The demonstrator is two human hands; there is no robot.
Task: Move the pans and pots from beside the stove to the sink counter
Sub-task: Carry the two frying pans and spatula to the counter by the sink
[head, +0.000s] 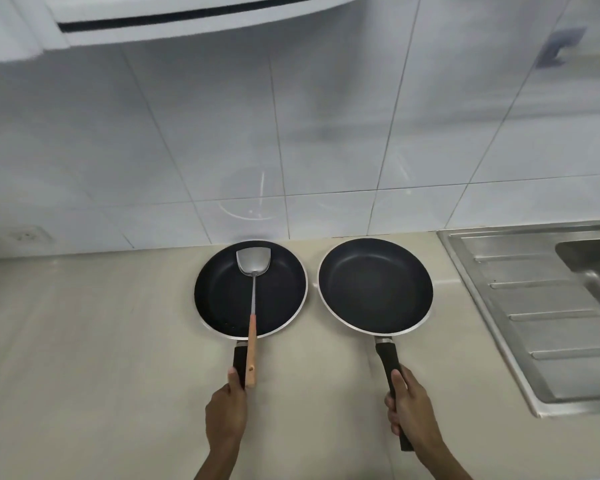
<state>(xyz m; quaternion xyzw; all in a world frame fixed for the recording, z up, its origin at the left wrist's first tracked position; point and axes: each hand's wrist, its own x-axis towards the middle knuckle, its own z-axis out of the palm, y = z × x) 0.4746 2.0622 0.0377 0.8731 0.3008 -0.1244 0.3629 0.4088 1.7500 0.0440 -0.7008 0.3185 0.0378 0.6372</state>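
Two black non-stick frying pans lie side by side on the beige counter [101, 341], against the tiled wall. The left pan [222, 296] carries a steel spatula [253, 292] with a wooden handle that sticks out over its rim toward me. My left hand [227, 414] grips the left pan's black handle beside the spatula's wooden end. The right pan [374, 285] has nothing in it, and my right hand [409, 417] is closed around its long black handle. Whether the pans rest on the counter or hover just above it is unclear.
A stainless steel sink [534, 299] with a ribbed drainboard is set into the counter at the right, its basin at the far right edge. A white range hood [187, 19] hangs at the top left. A wall socket [28, 235] sits low on the left tiles.
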